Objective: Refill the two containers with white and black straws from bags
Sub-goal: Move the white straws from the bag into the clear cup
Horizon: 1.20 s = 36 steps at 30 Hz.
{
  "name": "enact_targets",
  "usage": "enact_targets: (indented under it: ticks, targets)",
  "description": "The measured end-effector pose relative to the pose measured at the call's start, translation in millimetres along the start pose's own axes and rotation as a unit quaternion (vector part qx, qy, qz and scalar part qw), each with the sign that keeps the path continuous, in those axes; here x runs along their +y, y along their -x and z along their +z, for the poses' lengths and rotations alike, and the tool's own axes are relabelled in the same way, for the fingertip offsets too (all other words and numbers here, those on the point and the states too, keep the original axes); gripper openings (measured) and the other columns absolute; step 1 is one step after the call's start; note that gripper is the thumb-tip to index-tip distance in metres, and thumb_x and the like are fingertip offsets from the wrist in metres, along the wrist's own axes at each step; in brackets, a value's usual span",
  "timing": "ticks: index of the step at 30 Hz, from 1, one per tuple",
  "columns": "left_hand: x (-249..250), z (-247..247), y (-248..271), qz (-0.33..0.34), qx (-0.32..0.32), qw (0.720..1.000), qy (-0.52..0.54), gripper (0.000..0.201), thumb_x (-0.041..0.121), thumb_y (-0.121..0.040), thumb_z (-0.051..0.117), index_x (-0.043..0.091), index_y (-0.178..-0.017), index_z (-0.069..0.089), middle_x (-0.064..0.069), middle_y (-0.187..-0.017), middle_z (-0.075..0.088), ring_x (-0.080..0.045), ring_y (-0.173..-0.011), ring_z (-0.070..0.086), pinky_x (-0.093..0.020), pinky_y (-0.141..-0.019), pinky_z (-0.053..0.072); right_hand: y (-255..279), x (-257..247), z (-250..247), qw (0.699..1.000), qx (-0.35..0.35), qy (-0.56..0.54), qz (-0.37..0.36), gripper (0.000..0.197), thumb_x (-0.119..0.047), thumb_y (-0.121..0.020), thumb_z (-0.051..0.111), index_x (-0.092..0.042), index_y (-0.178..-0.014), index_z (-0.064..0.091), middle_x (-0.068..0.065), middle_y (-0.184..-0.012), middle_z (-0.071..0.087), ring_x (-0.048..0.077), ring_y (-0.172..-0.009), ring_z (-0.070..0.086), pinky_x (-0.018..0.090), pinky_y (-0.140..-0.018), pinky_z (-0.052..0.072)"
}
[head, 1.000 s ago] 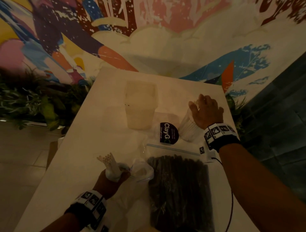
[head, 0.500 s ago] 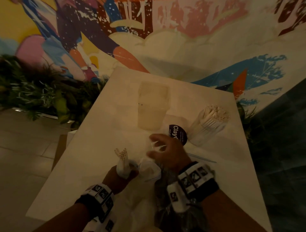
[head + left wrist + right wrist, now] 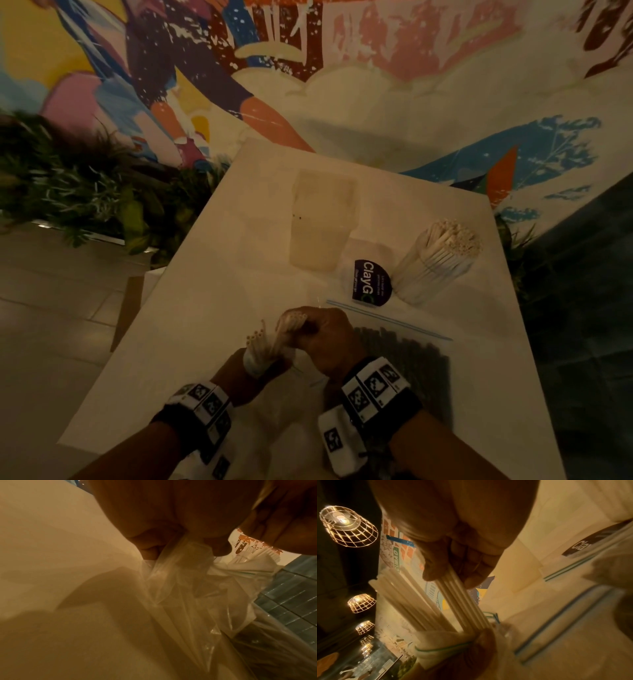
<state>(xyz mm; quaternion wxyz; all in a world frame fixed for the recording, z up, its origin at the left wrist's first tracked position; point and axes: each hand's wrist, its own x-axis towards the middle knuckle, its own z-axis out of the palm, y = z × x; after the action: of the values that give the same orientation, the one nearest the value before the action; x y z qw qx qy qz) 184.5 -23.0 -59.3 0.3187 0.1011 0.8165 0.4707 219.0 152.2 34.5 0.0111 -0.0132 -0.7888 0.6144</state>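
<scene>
left hand (image 3: 241, 371) grips the gathered neck of the clear bag (image 3: 180, 581) at the near edge of the table (image 3: 212, 274), fingers curled tight round the plastic, likely to keep the mouth bunched so the white straws (image 3: 423, 601) stand up and fan out for picking. right hand (image 3: 325, 339) sits just right of the left hand, touching the bundle; its thumb and fingers pinch a small clump of white straws near their tops, the rest splayed away to the left in the right wrist view. judged step: pulling one more handful out of the bag.

round container (image 3: 435, 263), far right of the left hand, is already packed with white straws and leans. square container (image 3: 322, 219), straight beyond the hands, looks empty, probably meant for black ones. zip bag of black straws (image 3: 404, 363) lies flat just right of the right hand, untouched by either hand; whether it's sealed, can't tell. a dark round sticker (image 3: 371, 282) lies between the two containers.

risk: loose straws slipping out of the pinch.
</scene>
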Motion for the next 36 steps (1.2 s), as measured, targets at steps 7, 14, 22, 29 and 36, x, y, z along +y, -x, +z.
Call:
enact_targets:
  ticks: [7, 14, 22, 29, 36]
  targets:
    - [3.2, 3.4, -5.5, 0.081, -0.044, 0.995, -0.029, 0.046, 0.085, -0.065, 0.041, 0.06, -0.101, 0.055, 0.015, -0.105, 0.065, -0.008, -0.1, 0.061, -0.038, -0.094, 0.051, 2.6, -6.4, -12.4, 0.991, 0.127, 0.006, -0.028, 0.003, -0.005, -0.084, 0.059, -0.006, -0.082, 0.058, 0.005, -0.073, 0.058, 0.022, -0.07, 0.055, 0.036, -0.067, 0.049]
    - [2.6, 6.1, -5.4, 0.05, -0.004, 0.998, 0.044, 0.07, 0.094, -0.04, 0.047, 0.051, -0.093, 0.062, 0.03, -0.09, 0.065, -0.011, -0.097, 0.058, -0.035, -0.094, 0.048, 14.8, 5.2, -1.1, 0.996, 0.038, 0.086, -0.001, 0.021, -0.003, -0.089, 0.052, -0.023, -0.087, 0.058, -0.002, -0.086, 0.065, -0.001, -0.079, 0.059, 0.016, -0.072, 0.05]
    - [-17.2, 7.1, -12.7, 0.04, -0.015, 0.999, 0.033, 0.051, 0.084, -0.059, 0.053, 0.047, -0.092, 0.066, 0.014, -0.094, 0.069, -0.022, -0.095, 0.064, -0.047, -0.089, 0.052, 11.0, 13.7, -0.6, 0.996, 0.092, 0.002, -0.008, 0.03, 0.006, -0.059, 0.035, -0.024, -0.056, 0.037, -0.004, -0.058, 0.048, 0.004, -0.055, 0.046, 0.018, -0.055, 0.039]
    - [-7.2, 5.2, -12.6, 0.088, -0.027, 0.996, 0.012, 0.048, 0.08, -0.068, 0.047, 0.046, -0.098, 0.064, 0.014, -0.098, 0.068, -0.014, -0.097, 0.064, -0.04, -0.089, 0.053, 10.2, 27.6, -8.5, 0.994, 0.073, 0.033, 0.077, 0.024, -0.002, -0.06, 0.042, -0.023, -0.052, 0.038, -0.005, -0.059, 0.048, -0.002, -0.055, 0.05, 0.011, -0.056, 0.037]
    - [-19.3, 7.3, -19.6, 0.095, -0.016, 0.995, -0.007, 0.056, 0.084, -0.066, 0.043, 0.045, -0.101, 0.062, 0.01, -0.104, 0.067, -0.013, -0.098, 0.062, -0.042, -0.09, 0.052, 17.6, 1.9, -28.0, 0.971, 0.222, -0.048, 0.072, 0.019, -0.02, -0.065, 0.059, -0.024, -0.047, 0.053, 0.017, -0.054, 0.051, 0.029, -0.051, 0.049, 0.042, -0.052, 0.044]
